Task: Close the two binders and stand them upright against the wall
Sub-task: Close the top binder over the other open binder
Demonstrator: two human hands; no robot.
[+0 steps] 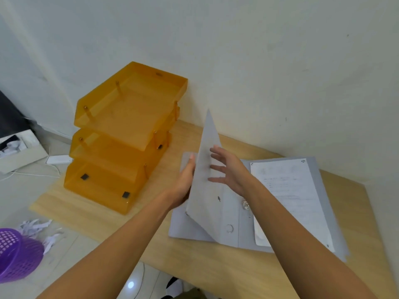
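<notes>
A grey ring binder (231,214) lies open on the wooden desk (194,262), its metal rings showing at the spine. Its left cover (205,165) is raised nearly upright. My left hand (185,180) grips that cover from behind, thumb on its edge. My right hand (228,169) hovers open with spread fingers on the cover's inner side. White printed sheets (289,199) rest on the right half. A second grey binder (323,190) seems to lie underneath, its edges showing at the right.
A stack of three orange paper trays (125,134) stands on the desk's left part against the white wall (259,72). Left of the desk, on the floor, are a purple mesh basket (15,253), paper scraps, a white power strip and cables.
</notes>
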